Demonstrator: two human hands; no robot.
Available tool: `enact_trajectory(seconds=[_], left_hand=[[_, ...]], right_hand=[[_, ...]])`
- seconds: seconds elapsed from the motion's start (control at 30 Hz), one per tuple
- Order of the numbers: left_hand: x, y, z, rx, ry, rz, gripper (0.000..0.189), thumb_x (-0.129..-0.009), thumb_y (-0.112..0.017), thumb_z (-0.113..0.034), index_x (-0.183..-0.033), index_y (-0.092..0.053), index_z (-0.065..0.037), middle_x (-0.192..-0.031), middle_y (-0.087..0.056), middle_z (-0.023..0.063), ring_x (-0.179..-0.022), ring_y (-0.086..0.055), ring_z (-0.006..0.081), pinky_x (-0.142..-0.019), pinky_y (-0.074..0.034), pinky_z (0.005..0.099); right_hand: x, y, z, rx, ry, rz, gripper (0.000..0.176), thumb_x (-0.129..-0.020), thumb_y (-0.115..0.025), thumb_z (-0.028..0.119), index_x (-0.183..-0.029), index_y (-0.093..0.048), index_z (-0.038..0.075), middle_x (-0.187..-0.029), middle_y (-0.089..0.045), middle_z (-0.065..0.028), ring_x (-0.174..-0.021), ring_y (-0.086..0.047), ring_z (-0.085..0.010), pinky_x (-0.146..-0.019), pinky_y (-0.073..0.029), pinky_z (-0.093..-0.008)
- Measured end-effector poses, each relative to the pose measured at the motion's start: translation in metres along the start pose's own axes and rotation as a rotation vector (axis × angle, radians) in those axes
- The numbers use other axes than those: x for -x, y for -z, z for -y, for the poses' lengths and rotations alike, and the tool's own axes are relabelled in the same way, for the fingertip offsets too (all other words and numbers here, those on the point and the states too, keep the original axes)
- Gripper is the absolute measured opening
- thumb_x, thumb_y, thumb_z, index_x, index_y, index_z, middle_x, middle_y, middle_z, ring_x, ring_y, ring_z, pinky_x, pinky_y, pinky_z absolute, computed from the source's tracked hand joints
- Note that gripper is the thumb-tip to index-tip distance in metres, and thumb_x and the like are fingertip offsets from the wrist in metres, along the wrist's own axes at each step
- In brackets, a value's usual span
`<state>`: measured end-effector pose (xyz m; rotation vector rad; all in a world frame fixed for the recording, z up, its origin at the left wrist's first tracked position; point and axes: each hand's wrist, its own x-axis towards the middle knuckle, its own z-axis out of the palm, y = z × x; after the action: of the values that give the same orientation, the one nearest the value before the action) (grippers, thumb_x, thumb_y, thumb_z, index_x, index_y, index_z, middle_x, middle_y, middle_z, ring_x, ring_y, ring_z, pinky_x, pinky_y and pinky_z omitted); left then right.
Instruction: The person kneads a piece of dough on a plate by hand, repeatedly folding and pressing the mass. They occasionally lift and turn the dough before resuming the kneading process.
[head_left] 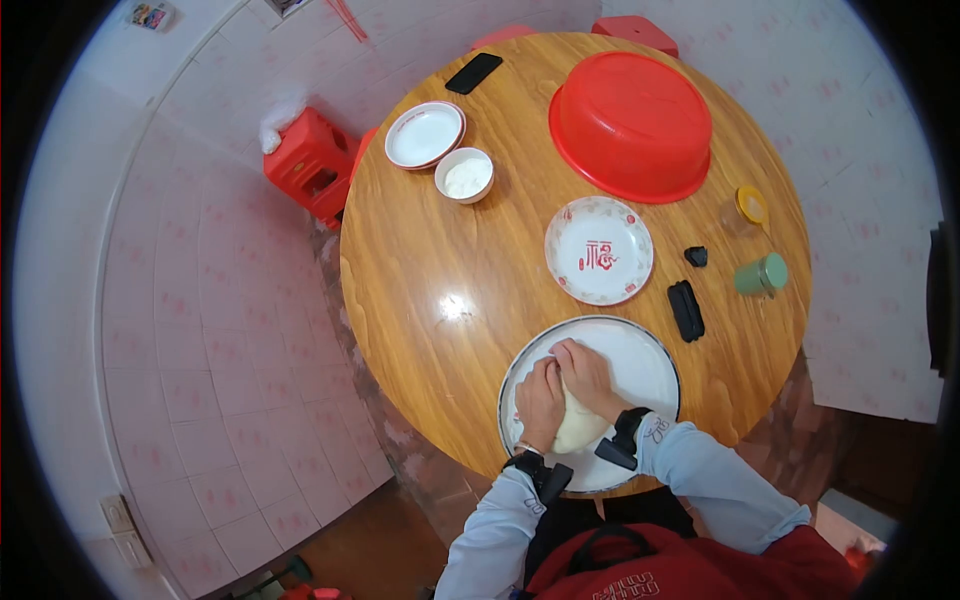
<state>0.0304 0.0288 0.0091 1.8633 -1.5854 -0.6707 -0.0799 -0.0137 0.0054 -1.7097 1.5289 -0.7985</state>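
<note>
A pale lump of dough (pixel 578 430) lies on a large round white tray (pixel 648 372) with a dark rim, at the near edge of the table. My left hand (pixel 540 404) presses on the dough's left side, fingers curled over its far end. Against it, on the right, my right hand (pixel 588 376) grips the dough too, and the fingertips of both hands meet at the far end. Part of the dough is hidden under the hands. Dark bands with small boxes are on both wrists.
Beyond the tray stands a white plate (pixel 625 245) with a red character. An upturned red basin (pixel 632 125), a bowl of white powder (pixel 466 178), stacked plates (pixel 424 135), a phone (pixel 474 73), a black case (pixel 686 310), a green container (pixel 760 275) and a yellow-lidded jar (pixel 750 206) share the wooden table (pixel 400 290).
</note>
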Motion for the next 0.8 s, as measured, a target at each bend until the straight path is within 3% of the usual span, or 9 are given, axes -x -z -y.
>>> enact_trajectory(seconds=[0.13, 0.27, 0.33, 0.4, 0.47, 0.53, 0.6, 0.67, 0.8], left_hand=[[0.014, 0.002, -0.004, 0.058, -0.107, -0.088, 0.028, -0.100, -0.048, -0.022, -0.120, -0.060, -0.007, -0.104, -0.067, 0.0137, -0.090, -0.061, 0.0311, -0.071, -0.041, 0.0433], [0.047, 0.019, -0.028, 0.086, -0.220, -0.101, 0.027, -0.097, -0.052, -0.016, -0.121, -0.060, -0.006, -0.110, -0.065, 0.0137, -0.094, -0.059, 0.0305, -0.078, -0.043, 0.0414], [0.067, 0.024, -0.037, 0.352, -0.192, -0.160, 0.025, -0.092, -0.057, -0.007, -0.117, -0.061, -0.003, -0.110, -0.063, 0.0154, -0.098, -0.059, 0.0316, -0.088, -0.043, 0.0410], [0.077, 0.027, -0.040, 0.461, -0.119, -0.216, 0.025, -0.089, -0.059, -0.001, -0.114, -0.062, -0.001, -0.111, -0.062, 0.0163, -0.102, -0.058, 0.0315, -0.094, -0.042, 0.0412], [0.076, 0.035, -0.042, 0.202, -0.052, -0.416, 0.019, -0.091, -0.059, -0.005, -0.109, -0.061, 0.002, -0.109, -0.061, 0.0160, -0.105, -0.058, 0.0303, -0.096, -0.043, 0.0365], [0.074, 0.028, -0.036, 0.176, -0.022, -0.377, 0.021, -0.096, -0.057, -0.011, -0.112, -0.061, 0.002, -0.112, -0.062, 0.0158, -0.110, -0.057, 0.0268, -0.098, -0.042, 0.0356], [0.072, 0.009, -0.032, 0.710, 0.430, -0.151, 0.029, -0.097, -0.056, -0.016, -0.119, -0.060, 0.001, -0.118, -0.062, 0.0186, -0.111, -0.056, 0.0258, -0.097, -0.042, 0.0338], [0.079, 0.022, -0.055, 0.727, 0.407, -0.152, 0.032, -0.100, -0.051, -0.021, -0.122, -0.060, 0.001, -0.119, -0.064, 0.0179, -0.110, -0.056, 0.0229, -0.094, -0.043, 0.0334], [0.114, 0.006, -0.063, 0.696, 0.403, -0.210, 0.031, -0.100, -0.046, -0.018, -0.121, -0.059, 0.001, -0.114, -0.062, 0.0169, -0.105, -0.056, 0.0278, -0.098, -0.040, 0.0385]], right_hand=[[0.003, 0.003, -0.004, 0.087, 0.046, 0.164, 0.032, -0.099, -0.040, 0.029, -0.102, -0.067, 0.011, -0.089, -0.069, -0.0132, -0.085, -0.066, -0.0324, -0.074, -0.051, -0.0418], [0.025, 0.019, -0.028, -0.231, -0.102, 0.276, 0.039, -0.102, -0.037, 0.032, -0.102, -0.069, 0.010, -0.087, -0.070, -0.0107, -0.074, -0.067, -0.0259, -0.073, -0.052, -0.0369], [0.029, 0.030, -0.020, -0.341, -0.148, 0.338, 0.041, -0.102, -0.037, 0.034, -0.102, -0.070, 0.009, -0.084, -0.070, -0.0100, -0.071, -0.067, -0.0236, -0.072, -0.052, -0.0353], [0.034, 0.059, 0.004, -0.238, -0.418, 0.506, 0.049, -0.101, -0.034, 0.042, -0.097, -0.069, 0.008, -0.078, -0.071, -0.0107, -0.079, -0.068, -0.0299, -0.080, -0.050, -0.0409], [0.046, 0.064, 0.025, -0.134, -0.273, 0.449, 0.046, -0.100, -0.038, 0.041, -0.093, -0.068, 0.006, -0.067, -0.067, -0.0115, -0.074, -0.067, -0.0323, -0.075, -0.051, -0.0424], [0.055, 0.056, 0.036, 0.148, -0.049, 0.275, 0.040, -0.099, -0.045, 0.038, -0.088, -0.066, 0.005, -0.065, -0.066, -0.0120, -0.072, -0.066, -0.0346, -0.071, -0.050, -0.0441], [0.062, 0.062, 0.052, 0.188, -0.095, 0.287, 0.030, -0.097, -0.051, 0.032, -0.087, -0.064, 0.007, -0.073, -0.067, -0.0101, -0.074, -0.064, -0.0318, -0.074, -0.047, -0.0431], [0.082, 0.064, 0.054, 0.152, 0.287, 0.057, 0.023, -0.095, -0.051, 0.027, -0.090, -0.064, 0.009, -0.080, -0.065, -0.0075, -0.079, -0.060, -0.0268, -0.078, -0.042, -0.0416], [0.127, 0.058, 0.050, 0.150, 0.294, -0.061, 0.013, -0.091, -0.057, 0.018, -0.100, -0.063, 0.010, -0.095, -0.061, -0.0073, -0.086, -0.055, -0.0266, -0.079, -0.039, -0.0408]])
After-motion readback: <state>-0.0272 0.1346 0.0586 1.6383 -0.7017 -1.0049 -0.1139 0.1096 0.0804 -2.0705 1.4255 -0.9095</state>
